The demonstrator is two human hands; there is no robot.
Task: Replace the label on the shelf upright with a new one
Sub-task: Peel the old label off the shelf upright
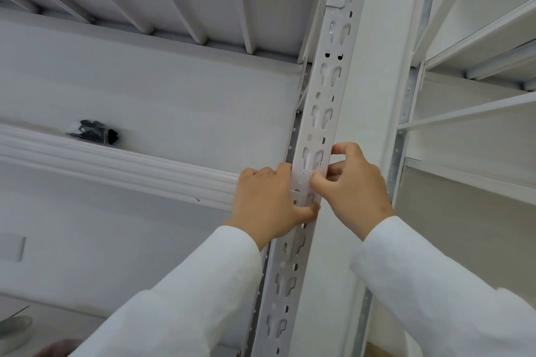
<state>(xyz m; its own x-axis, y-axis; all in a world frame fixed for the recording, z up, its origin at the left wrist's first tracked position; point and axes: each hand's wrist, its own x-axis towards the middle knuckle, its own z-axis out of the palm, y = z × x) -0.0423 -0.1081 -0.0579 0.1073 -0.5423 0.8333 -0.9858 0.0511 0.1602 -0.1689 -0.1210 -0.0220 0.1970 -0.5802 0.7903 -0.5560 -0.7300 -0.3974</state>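
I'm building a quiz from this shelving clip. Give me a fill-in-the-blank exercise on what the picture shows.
1. Both hands work on the slotted shelf ____.
2. The left hand and right hand both wear ____ sleeves.
3. The item lying on the shelf at left is ____ in colour.

Missing words: upright; white; black

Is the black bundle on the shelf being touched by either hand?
No: the black bundle lies alone, while both hands are on the upright.

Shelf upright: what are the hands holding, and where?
Both hands grip the white slotted metal upright: left hand round its left edge, right hand at its right edge. Label not discernible.
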